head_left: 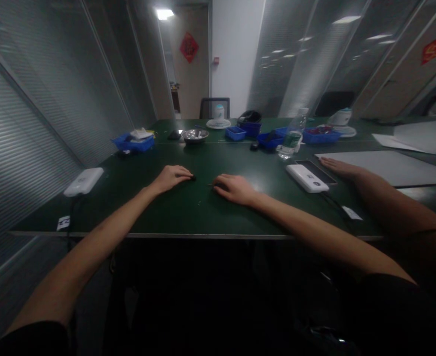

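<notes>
Over the dark green table (166,212), my left hand (169,178) pinches a small black piece (193,177) between thumb and fingertips. It is too small for me to tell its kind. To its right, my right hand (236,189) has its fingers curled together round a thin, pin-like thing (210,185) whose tip points left toward the black piece. A gap separates the two hands, and the pieces are apart. Most of the thin thing is hidden by my right fingers.
A white power bank (307,178) with a cable lies right of my right arm, beside a phone (319,171). Another person's hand (338,167) rests by a grey sheet (388,165). Behind stand a bottle (292,138), a metal bowl (195,136) and several blue trays (138,144).
</notes>
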Available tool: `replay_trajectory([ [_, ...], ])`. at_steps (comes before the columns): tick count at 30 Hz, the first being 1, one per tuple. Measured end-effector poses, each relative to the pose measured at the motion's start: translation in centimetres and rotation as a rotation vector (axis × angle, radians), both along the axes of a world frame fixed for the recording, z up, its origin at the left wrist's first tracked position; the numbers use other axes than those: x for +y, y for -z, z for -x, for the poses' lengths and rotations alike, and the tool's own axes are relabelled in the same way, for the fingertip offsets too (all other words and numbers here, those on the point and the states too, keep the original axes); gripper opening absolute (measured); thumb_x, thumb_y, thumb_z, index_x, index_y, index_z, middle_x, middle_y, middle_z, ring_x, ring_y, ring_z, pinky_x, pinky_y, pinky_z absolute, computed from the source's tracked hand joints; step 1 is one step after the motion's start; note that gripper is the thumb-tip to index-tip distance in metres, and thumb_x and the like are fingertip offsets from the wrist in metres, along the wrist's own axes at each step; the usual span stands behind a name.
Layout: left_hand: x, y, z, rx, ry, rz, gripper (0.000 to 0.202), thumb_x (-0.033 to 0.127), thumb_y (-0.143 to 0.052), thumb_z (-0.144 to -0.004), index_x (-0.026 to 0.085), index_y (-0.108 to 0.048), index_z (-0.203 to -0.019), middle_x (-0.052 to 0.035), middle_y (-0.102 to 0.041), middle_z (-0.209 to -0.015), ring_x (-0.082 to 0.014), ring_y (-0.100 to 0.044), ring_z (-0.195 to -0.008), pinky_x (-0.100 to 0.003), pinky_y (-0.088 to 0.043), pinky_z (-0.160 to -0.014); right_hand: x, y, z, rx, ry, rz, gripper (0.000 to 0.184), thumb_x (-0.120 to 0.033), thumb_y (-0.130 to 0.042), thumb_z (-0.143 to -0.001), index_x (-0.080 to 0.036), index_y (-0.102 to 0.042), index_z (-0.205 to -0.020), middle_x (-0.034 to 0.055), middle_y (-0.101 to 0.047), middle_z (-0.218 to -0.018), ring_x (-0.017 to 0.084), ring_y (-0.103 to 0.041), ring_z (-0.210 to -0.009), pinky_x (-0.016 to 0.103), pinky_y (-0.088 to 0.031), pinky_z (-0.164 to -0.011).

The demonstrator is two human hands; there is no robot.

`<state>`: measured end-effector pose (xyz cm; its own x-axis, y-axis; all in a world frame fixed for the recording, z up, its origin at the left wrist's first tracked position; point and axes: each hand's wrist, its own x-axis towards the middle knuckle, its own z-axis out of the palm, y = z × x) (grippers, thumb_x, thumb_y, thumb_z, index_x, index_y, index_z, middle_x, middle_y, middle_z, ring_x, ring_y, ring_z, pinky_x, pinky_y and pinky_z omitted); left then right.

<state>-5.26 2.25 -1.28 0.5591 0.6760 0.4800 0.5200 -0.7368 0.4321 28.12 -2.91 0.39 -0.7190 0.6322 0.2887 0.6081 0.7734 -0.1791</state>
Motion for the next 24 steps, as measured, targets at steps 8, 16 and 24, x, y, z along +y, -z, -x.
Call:
replay_trajectory([
  [8, -1.8, 0.3, -4.3, -0.044, 0.187, 0.042, 0.021, 0.033, -0.07, -0.099, 0.027, -0.083, -0.114, -0.0073, -0.078, -0.117, -0.0229, -0.072, -0.109, -0.039, -0.055, -0.099, -0.2, -0.1, 0.0, 0.013, -0.027, -0.007, 0.031, -0.04, -0.05, -0.108, -0.021, -0.063, -0.128, 0.0093, -0.07, -0.12, 0.02, -0.066, -0.093, 0.029, -0.043, -0.077],
  [16, -2.3, -0.3, -4.4, -0.061, 0.145, 0.127, 0.021, 0.034, -0.072, -0.097, 0.026, -0.084, -0.112, -0.0084, -0.078, -0.117, -0.025, -0.072, -0.109, -0.043, -0.054, -0.101, -0.3, -0.2, 0.0, 0.011, -0.007, 0.009, 0.029, -0.036, -0.052, -0.106, -0.021, -0.063, -0.128, 0.0087, -0.07, -0.122, 0.02, -0.066, -0.093, 0.029, -0.043, -0.078],
  [24, -2.2, -0.3, -4.5, -0.072, 0.15, 0.141, 0.022, 0.035, -0.072, -0.097, 0.025, -0.084, -0.113, -0.0089, -0.079, -0.113, -0.0247, -0.072, -0.105, -0.041, -0.054, -0.098, -0.4, -0.2, 0.0, -0.003, -0.02, 0.005, 0.03, -0.037, -0.049, -0.107, -0.02, -0.063, -0.127, 0.0097, -0.07, -0.118, 0.02, -0.066, -0.094, 0.03, -0.043, -0.078],
])
